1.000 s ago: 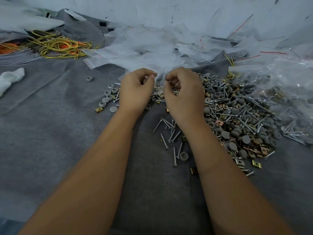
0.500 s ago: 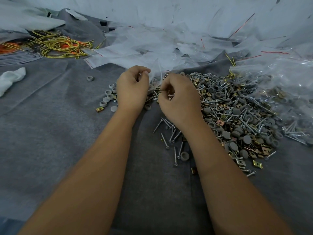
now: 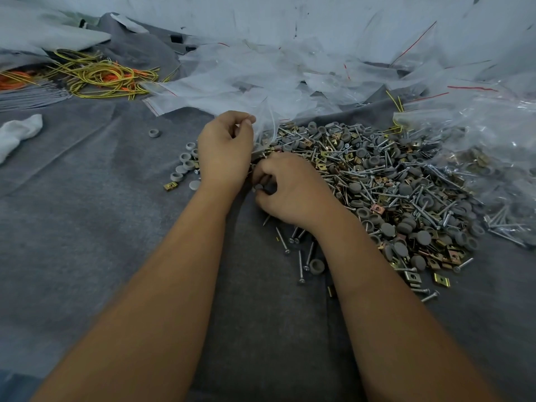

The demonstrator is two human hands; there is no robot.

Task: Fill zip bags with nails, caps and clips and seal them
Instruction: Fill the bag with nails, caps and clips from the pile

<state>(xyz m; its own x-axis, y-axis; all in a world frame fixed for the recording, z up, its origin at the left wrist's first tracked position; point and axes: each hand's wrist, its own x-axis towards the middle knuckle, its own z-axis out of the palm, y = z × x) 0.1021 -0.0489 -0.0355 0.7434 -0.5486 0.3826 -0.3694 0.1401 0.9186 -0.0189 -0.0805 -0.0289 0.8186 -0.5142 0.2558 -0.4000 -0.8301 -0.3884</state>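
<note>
1. The zip bag (image 3: 265, 123), centre of frame above the pile (image 3: 385, 181), hangs pinched in the left hand (image 3: 224, 149).
2. The right hand (image 3: 290, 188) has dropped from the bag mouth to the pile's near edge, fingers curled around small pieces, apparently caps or nails.
3. Filling continues; sealing isn't due yet.

The cloth (image 3: 87, 227) is plain grey. On it the pile (image 3: 406, 192) mixes grey caps, silvery nails and brass-yellow clips — a few coppery. The bags (image 3: 261, 79) are clear with thin red lines. At the far left edge — yellow wires (image 3: 101, 76), some orange; a white rag (image 3: 17, 132).
</note>
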